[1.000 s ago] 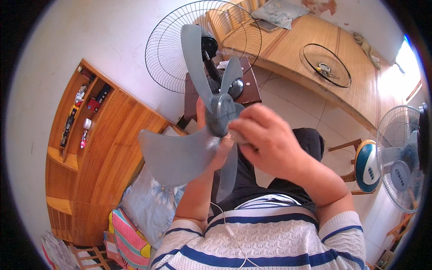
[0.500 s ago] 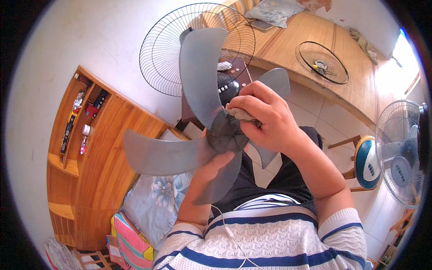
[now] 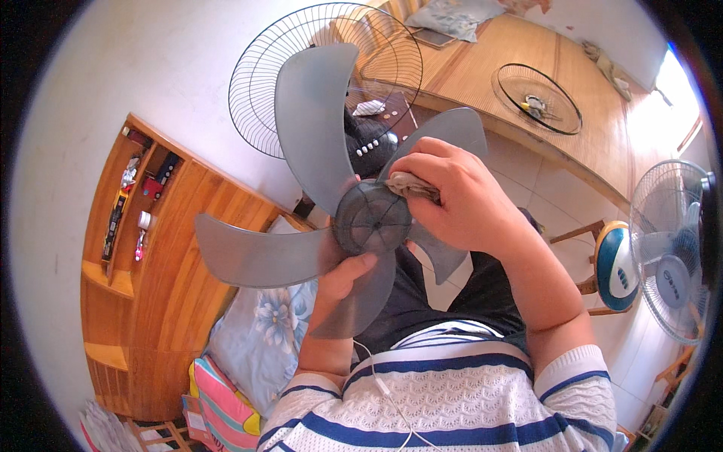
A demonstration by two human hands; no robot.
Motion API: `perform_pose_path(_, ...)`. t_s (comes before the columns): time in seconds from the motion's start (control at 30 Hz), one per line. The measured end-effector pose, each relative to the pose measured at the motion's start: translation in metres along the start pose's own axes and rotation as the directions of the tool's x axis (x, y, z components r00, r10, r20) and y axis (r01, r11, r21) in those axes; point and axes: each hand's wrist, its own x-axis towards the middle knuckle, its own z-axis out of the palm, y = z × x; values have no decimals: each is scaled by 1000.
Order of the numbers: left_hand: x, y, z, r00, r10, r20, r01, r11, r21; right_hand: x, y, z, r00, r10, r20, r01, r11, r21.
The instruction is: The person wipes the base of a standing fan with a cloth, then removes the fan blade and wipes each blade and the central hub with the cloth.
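A translucent grey fan blade [image 3: 315,124] with several broad vanes and a round dark hub is held up in front of my lap. My left hand [image 3: 349,276] grips it from below, its thumb lying over the hub's lower edge and most fingers hidden behind. In my closed right hand [image 3: 471,197] is a crumpled greyish cloth [image 3: 414,187], pressed at the upper right rim of the hub, beside the root of a vane. Beyond the blade stands the black fan body [image 3: 369,151] with white buttons, and a round black wire grille [image 3: 256,94] rises behind it.
On the wooden bed [image 3: 459,71] at the back right lies another wire grille [image 3: 574,120]. A standing fan [image 3: 672,282] and a stool with a blue-and-white seat [image 3: 617,264] are on my right. A wooden shelf unit [image 3: 181,279] and pillows [image 3: 256,343] are on the left.
The fan blade has shifted slightly left and tilted, so its hub face shows more fully. My right hand and the cloth stay at the hub's upper right; my left hand keeps its grip.
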Motion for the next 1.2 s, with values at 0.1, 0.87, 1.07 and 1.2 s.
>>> perform_pose_path(0.1, 4, 4, -1, 995, 94, 41, -88, 988, -127, -4, -3, -5, 998, 58, 11, -56, 994, -89)
perform_pose_path(0.87, 25, -8, 0, 910, 400, -108, -373, 904, 207, -38, -22, 49, 982, -46, -184, 3, 974, -227)
perform_pose_path(1.07, 21, -14, -11, 917, 370, -149, -336, 918, 211, -38, -30, 51, 989, -71, -128, 51, 986, -157)
perform_pose_path(1.2, 27, -16, -12, 886, 408, -220, -397, 913, 92, -47, -36, 69, 994, -105, -27, 105, 994, -3)
